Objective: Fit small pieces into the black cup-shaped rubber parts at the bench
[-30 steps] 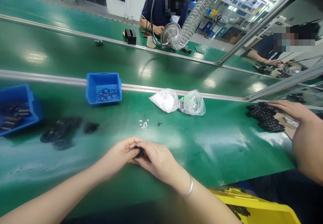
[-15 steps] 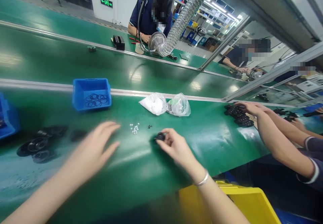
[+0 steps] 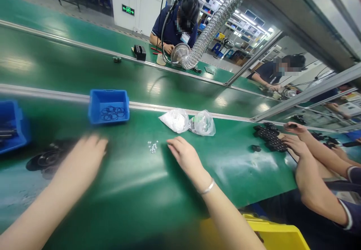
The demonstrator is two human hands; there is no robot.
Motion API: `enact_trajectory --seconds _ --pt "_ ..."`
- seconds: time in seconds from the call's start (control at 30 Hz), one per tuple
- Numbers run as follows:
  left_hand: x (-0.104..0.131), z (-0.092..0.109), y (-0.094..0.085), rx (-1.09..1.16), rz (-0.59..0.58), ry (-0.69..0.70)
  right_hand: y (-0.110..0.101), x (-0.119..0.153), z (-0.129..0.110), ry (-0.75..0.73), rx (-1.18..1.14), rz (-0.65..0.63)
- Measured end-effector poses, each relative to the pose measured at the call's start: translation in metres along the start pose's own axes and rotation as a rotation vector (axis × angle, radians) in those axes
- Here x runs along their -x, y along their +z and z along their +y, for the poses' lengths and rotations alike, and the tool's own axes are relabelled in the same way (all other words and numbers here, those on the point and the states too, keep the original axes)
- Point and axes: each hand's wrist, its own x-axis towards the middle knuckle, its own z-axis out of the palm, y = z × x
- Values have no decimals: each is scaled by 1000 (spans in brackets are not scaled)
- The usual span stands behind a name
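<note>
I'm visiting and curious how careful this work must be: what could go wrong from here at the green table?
The tiny, loose white pieces lie close to the right hand on the smooth green tabletop, so brushing fingers might scatter them.

The left hand, blurred, is near the dark, round parts and could knock them.

One small, rounded black part sits apart from the dense heap of black parts, so it might be overlooked.
</note>
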Motion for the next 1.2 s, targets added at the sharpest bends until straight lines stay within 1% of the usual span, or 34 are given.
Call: enact_trajectory --seconds 0.07,0.1,0.13,0.2,0.3,0.33,0.37,0.4,0.47,0.57,0.67,0.8,0.93,1.0,1.1,1.2 --pt "-5 2 6 106 -15 47 15 -22 -9 -84 25 -39" --pt "-7 4 7 217 -28 48 20 -29 -10 -105 46 -57" --pt "-8 7 7 374 -48 29 23 -33 -10 -115 67 -70" --pt "-8 17 2 764 -128 -59 27 -37 -8 -105 90 -79" --pt "-4 34 -10 1424 -312 -212 28 -34 -3 -65 58 -59" --pt "-2 39 -14 1609 -359 -257 29 -33 -1 -54 39 -51" --pt "-1 44 -16 1754 -392 -298 29 -31 0 -46 24 -45" --pt "0 48 -18 1851 -416 -330 29 -30 0 -40 12 -42" --pt "2 53 -20 1911 -465 -372 30 -29 1 -33 -4 -40" --pt "5 57 -18 1860 -543 -359 32 -30 1 -20 -28 -37" --pt "6 57 -14 1851 -571 -359 31 -31 0 -8 -53 -31" --pt "7 57 -10 1981 -630 -378 18 -25 -6 17 -131 0" --pt "8 59 -10 2078 -701 -431 5 -6 -19 65 -288 -17" --pt "7 61 -10 2085 -713 -484 5 6 -26 92 -355 -39" --pt "7 64 -9 2080 -690 -569 13 18 -33 128 -418 -42" --pt "6 65 -8 2093 -680 -574 21 22 -36 151 -459 -24"
